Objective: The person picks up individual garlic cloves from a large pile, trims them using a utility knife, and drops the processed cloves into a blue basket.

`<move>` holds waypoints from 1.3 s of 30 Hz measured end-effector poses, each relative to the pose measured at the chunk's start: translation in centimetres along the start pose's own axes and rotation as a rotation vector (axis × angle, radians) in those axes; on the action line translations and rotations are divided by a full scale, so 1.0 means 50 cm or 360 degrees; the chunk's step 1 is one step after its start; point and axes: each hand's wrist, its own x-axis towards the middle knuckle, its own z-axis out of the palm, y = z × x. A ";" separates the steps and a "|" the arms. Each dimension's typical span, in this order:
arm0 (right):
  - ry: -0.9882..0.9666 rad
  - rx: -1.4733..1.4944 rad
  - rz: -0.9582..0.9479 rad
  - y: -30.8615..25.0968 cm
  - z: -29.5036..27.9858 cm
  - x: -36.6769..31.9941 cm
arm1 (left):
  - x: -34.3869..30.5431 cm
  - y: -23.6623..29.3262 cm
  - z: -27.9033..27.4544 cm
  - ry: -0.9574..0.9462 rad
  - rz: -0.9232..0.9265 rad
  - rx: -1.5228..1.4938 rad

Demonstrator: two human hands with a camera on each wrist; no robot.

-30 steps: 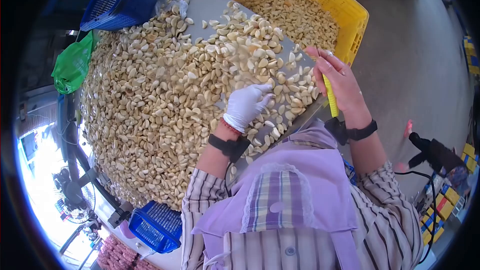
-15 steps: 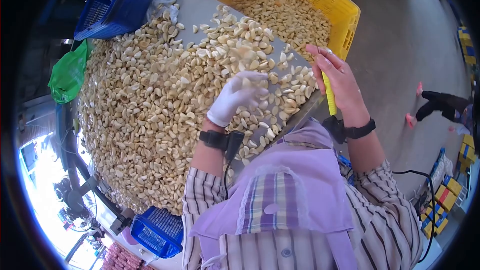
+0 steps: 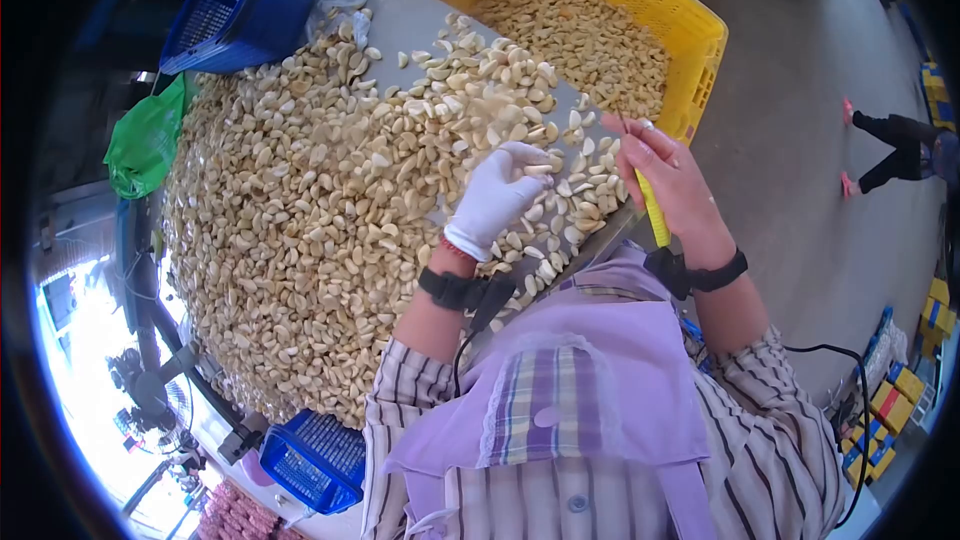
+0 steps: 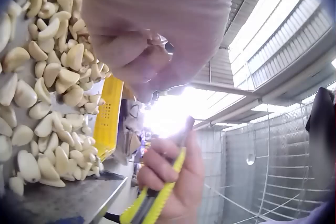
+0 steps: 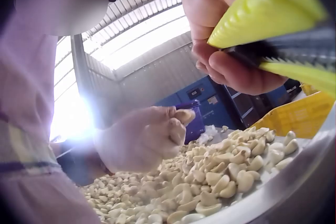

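Observation:
A white-gloved left hand [image 3: 493, 202] hovers over the near part of a large heap of peeled garlic cloves [image 3: 300, 230]. In the right wrist view its thumb and fingers pinch one garlic clove [image 5: 185, 116]. The bare right hand [image 3: 678, 185] is held just past the table's near edge, gripping a yellow utility knife [image 3: 653, 212]. From the left wrist view, the knife's ribbed yellow handle [image 4: 169, 190] lies in the curled fingers, its dark tip pointing up. Loose cloves [image 3: 590, 185] are scattered on the metal table [image 3: 400, 25] between the two hands.
Beyond the table stands a yellow crate [image 3: 712, 55] filled with cloves. Blue baskets [image 3: 235, 15] sit at the far left corner and near the left sleeve. A green bag [image 3: 147, 140] hangs at the left, above a fan [image 3: 150, 390]. At right, a person [image 3: 890, 145] walks past.
The left hand drew back to the left, fingers spread, then came back toward the right hand with a clove pinched. The right hand dipped slightly, keeping the knife. The walking person moved farther up the floor.

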 end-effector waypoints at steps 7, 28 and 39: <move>-0.0340 0.0082 0.0104 0.024 0.073 -0.010 | -0.077 0.029 -0.031 0.0093 -0.0268 -0.0792; 0.0028 0.0248 -0.0038 0.016 0.010 0.016 | 0.046 0.069 0.035 -0.0170 -0.0133 -0.1364; 0.0148 0.0365 -0.0097 -0.009 -0.042 0.021 | 0.182 -0.007 0.070 0.0052 0.0406 0.1309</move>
